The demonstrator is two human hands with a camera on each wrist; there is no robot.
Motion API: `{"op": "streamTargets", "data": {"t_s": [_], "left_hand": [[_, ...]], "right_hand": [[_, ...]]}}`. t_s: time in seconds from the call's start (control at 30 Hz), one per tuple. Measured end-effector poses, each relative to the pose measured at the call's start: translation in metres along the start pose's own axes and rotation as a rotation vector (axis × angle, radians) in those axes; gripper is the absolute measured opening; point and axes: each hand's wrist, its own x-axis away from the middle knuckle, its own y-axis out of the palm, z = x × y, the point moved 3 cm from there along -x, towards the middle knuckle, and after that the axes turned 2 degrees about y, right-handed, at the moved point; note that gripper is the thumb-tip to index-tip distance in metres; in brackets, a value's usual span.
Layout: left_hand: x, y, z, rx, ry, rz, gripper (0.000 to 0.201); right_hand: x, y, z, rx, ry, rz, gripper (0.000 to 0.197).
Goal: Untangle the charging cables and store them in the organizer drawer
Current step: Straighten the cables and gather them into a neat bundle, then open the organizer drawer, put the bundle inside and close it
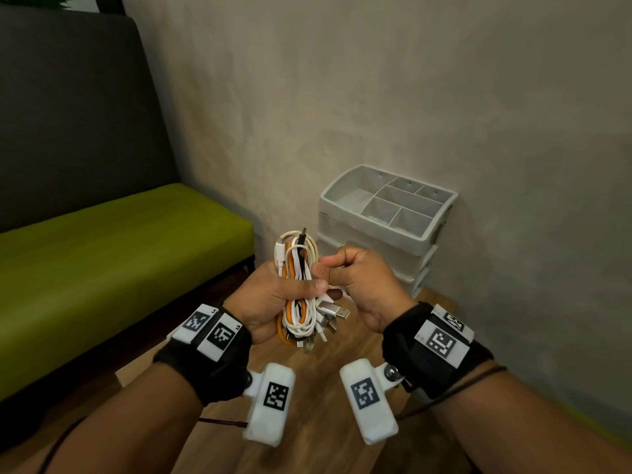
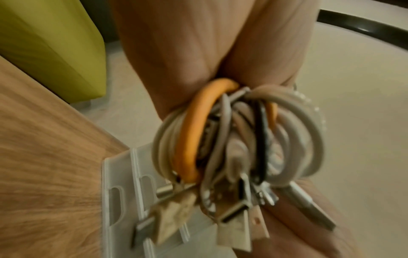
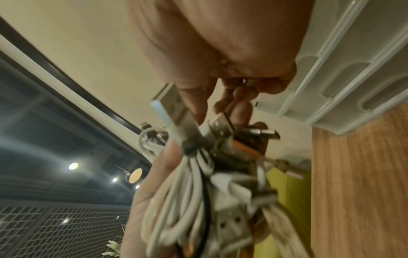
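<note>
**Tangled cables gripped in front of the drawer unit**

Green cushion of a bench (image 1: 113, 254) fills the left of the head view, under a dark backrest. Next comes the left hand (image 1: 270, 295), fingers and thumb wrapped round the middle of a cable bundle (image 1: 297, 285) held upright above the wooden floor (image 1: 318, 405). White loops, one orange cable (image 1: 289, 258) and a black plug stick out above the fist; metal USB plugs hang below it. Beside it, the right hand (image 1: 362, 285) is curled, its fingertips pinching at the bundle's right edge; what exactly they nip is hidden in this view. Further right stands the white organizer (image 1: 386, 213) against the wall, its top tray split into compartments, drawers stacked below.

Only the left wrist view shows the loops from underneath, the orange cable (image 2: 194, 132) arching among the white ones. Only the right wrist view shows a thin strand caught between the right fingertips (image 3: 243, 92), and the drawer fronts (image 3: 353, 73) close up.
</note>
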Motion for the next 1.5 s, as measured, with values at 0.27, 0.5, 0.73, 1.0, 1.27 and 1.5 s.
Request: {"op": "streamTargets", "data": {"t_s": [0.27,0.5,0.73,1.0,1.27,1.5], "left_hand": [[-0.011,-0.009,-0.006,0.012,0.077,0.303,0.034],[-0.02,-0.008,0.0,0.073,0.138,0.404,0.017],[-0.022,-0.005,-0.003,0.096,0.089,0.417,0.019],[-0.024,-0.004,0.001,-0.115,0.205,0.565,0.013],[-0.053,-0.008,-0.009,-0.038,0.198,0.637,0.023],[-0.092,-0.017,-0.037,0.085,0.109,0.674,0.02]], "right_hand": [[0.002,-0.002,-0.002,0.053,0.152,-0.145,0.042],[-0.002,0.015,0.017,0.064,0.193,-0.31,0.05],[-0.008,0.009,0.022,0.083,0.172,-0.298,0.048],[-0.008,0.008,0.03,0.13,0.178,-0.268,0.046],[-0.024,-0.03,-0.021,0.741,-0.017,-0.023,0.059],[-0.078,-0.108,-0.044,1.547,0.017,0.302,0.071]]}}
